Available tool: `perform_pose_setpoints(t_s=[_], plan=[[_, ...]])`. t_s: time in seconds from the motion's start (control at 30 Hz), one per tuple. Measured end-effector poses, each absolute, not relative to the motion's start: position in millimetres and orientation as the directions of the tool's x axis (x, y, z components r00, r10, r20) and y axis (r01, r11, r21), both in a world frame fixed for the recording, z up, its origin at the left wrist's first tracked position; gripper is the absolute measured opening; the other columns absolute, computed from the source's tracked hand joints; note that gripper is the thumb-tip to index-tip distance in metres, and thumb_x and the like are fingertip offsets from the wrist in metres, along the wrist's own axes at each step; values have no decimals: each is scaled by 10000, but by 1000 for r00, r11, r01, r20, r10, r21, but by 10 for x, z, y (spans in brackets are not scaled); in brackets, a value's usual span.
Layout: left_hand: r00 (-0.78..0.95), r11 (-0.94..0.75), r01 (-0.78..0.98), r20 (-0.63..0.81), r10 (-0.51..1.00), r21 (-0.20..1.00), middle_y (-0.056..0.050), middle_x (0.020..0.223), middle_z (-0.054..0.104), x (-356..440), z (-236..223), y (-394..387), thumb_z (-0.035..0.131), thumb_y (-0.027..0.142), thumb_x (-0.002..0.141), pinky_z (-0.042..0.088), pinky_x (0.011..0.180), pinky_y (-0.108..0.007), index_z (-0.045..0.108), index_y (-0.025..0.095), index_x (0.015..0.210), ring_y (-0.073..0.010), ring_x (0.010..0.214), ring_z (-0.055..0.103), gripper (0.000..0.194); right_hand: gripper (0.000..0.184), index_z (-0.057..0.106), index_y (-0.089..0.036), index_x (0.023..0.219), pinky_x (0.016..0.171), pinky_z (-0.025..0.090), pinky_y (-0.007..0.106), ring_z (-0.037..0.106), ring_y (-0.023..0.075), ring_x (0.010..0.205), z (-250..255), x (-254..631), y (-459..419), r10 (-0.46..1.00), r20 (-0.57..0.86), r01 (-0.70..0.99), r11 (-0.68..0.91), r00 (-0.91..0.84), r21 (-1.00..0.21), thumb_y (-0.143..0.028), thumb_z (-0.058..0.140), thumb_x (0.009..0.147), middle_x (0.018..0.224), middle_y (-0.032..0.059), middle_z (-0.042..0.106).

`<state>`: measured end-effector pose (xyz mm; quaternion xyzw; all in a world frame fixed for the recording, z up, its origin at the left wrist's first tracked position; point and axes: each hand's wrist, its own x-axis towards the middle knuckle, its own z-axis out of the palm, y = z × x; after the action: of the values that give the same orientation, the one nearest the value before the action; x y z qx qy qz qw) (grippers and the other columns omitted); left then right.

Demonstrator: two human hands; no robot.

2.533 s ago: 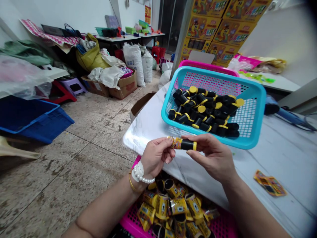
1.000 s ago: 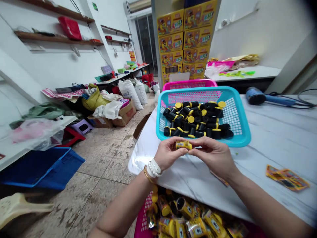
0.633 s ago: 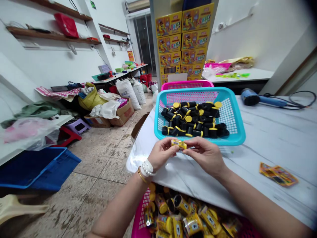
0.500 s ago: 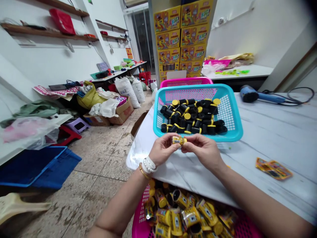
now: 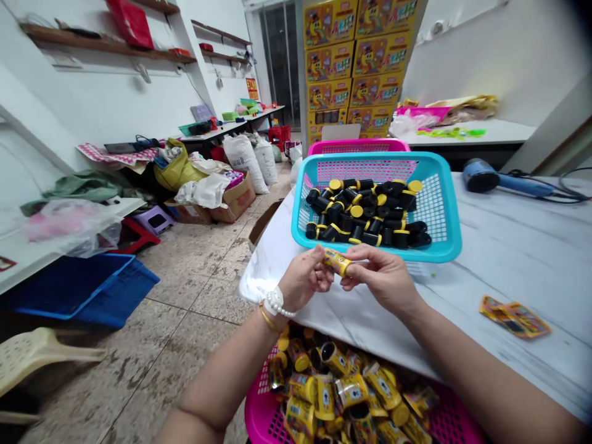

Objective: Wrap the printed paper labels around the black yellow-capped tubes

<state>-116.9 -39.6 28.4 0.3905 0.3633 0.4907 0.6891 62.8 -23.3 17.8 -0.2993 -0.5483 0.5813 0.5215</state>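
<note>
Between my two hands is a small canister with a yellow printed wrapper (image 5: 337, 261), tilted down to the right. My right hand (image 5: 386, 276) pinches its right end between thumb and fingers. My left hand (image 5: 303, 279), with a pearl bracelet at the wrist, has its fingers curled at the canister's left end. Just beyond the hands, a turquoise basket (image 5: 377, 159) holds black canisters with yellow lids (image 5: 356, 211). Below the hands, a magenta basket (image 5: 259, 407) holds many yellow-wrapped canisters (image 5: 354, 390).
Flat printed wrappers (image 5: 515, 316) lie on the white marbled table (image 5: 472, 271) at right. A blue heat gun (image 5: 504, 179) with a cord rests farther back. Stacked yellow boxes (image 5: 354, 61) stand behind the baskets. A blue crate (image 5: 92, 296) and plastic chair (image 5: 41, 354) are at left.
The canister has turned from nearly level to a downward tilt to the right. My left hand's thumb and fingers have shifted on its left end. The camera view has swung slightly left.
</note>
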Motion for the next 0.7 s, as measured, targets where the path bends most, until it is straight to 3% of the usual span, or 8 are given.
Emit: perform_pose_setpoints(t_s=[0.2,0.33,0.47,0.6,0.7], plan=[[271,277,-393,-177,946,877,66,430,515,-1121,199,-506,767,652,711,198,305,-174,552,163,768,-41,264,327,538,158,808,-270,894,665,697,336,709,168,845,164,612,-286,868,374,-217,316,-326,-924,-322,852,752,1039,39,621],[310,319,-445,-190,932,837,45,485,582,-1091,176,-628,764,677,697,252,299,-167,557,162,800,-54,284,405,564,88,803,-281,876,612,686,303,692,156,790,172,609,-358,831,474,-181,439,-290,-880,-269,822,791,935,30,647],[287,318,-452,-202,936,833,64,447,548,-1128,213,-852,778,660,697,247,283,-161,569,152,780,-47,265,387,555,219,795,-305,992,650,672,309,697,194,897,201,588,-532,759,526,-55,550,-382,-833,-185,800,808,1022,50,674],[349,400,-508,-242,905,763,65,417,529,-1214,208,-1115,756,676,707,267,274,-164,590,137,749,-49,252,371,565,276,790,-307,974,624,658,296,702,153,769,224,529,-752,703,584,-80,609,-406,-789,-75,746,830,966,24,654],[386,441,-548,-252,887,711,51,430,558,-1262,151,-1248,744,671,719,298,276,-172,589,136,763,-67,261,408,559,331,771,-303,1066,605,638,277,706,142,747,226,495,-810,698,568,-59,608,-436,-792,-72,744,831,1010,26,665]])
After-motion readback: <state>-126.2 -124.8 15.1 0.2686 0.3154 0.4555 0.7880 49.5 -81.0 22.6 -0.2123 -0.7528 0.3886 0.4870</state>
